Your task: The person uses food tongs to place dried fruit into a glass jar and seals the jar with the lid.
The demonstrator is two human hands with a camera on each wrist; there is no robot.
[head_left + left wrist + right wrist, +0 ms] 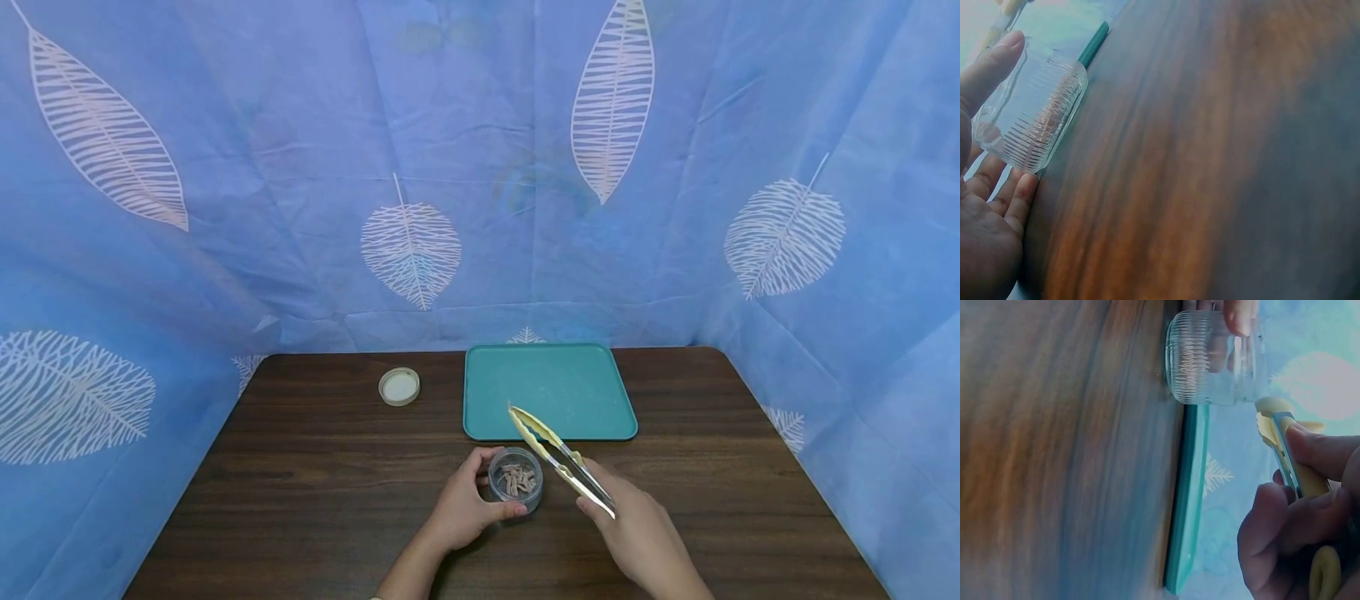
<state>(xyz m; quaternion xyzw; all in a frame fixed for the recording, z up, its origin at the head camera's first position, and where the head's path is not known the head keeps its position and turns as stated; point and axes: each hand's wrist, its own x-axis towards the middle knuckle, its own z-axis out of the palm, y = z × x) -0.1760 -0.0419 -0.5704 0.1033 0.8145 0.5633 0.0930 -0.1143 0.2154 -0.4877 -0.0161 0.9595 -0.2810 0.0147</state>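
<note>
A clear ribbed jar stands upright on the table in front of me, with small brownish pieces lying in its bottom. My left hand grips it from the left, thumb on the near side and fingers round the far side. In the left wrist view the thumb lies against the jar's upper wall. My right hand holds metal tongs with pale yellow tips, their arms slightly spread. The tips point up and left, past the jar's right side, and overlap the tray's near edge in the head view.
Beyond the jar lies a teal tray near the table's back edge. A round lid rests on the dark wooden table at the back left. Blue cloth with white leaf prints hangs behind and on both sides.
</note>
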